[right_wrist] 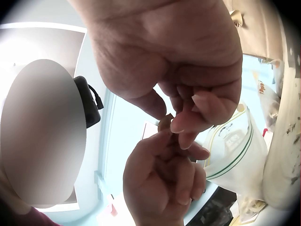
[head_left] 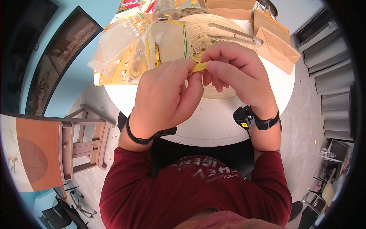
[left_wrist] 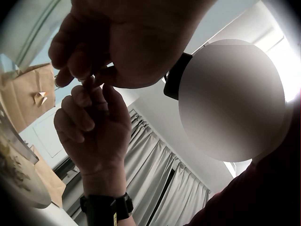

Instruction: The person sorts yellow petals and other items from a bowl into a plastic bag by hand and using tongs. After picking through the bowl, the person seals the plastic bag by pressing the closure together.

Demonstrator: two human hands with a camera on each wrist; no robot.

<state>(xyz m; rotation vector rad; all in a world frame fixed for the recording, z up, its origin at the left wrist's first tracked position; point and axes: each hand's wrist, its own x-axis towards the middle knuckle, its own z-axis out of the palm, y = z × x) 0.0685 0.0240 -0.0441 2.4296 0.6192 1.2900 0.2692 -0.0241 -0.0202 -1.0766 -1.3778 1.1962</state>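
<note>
Between my two hands, held up over the near side of the round wooden tray [head_left: 228, 89], is a small yellow curved strip [head_left: 199, 68]. My left hand [head_left: 164, 91] pinches its left end between thumb and forefinger. At the other end, the thumb and forefinger of my right hand [head_left: 240, 72] grip it, the remaining fingers loosely curled. In the right wrist view the strip [right_wrist: 165, 123] looks brownish and is partly hidden by fingertips. Just beyond the hands a gold-coloured curved piece [head_left: 197, 58] shows. Small dark bits [head_left: 198, 49] lie on the tray.
Metal tongs [head_left: 238, 37] lie across the tray's far right. An upright zip bag [head_left: 169, 38] stands left of the tray, beside more plastic bags [head_left: 118, 45]. Brown paper bags [head_left: 276, 49] stand at the right. A wooden stool [head_left: 87, 141] is on the floor left.
</note>
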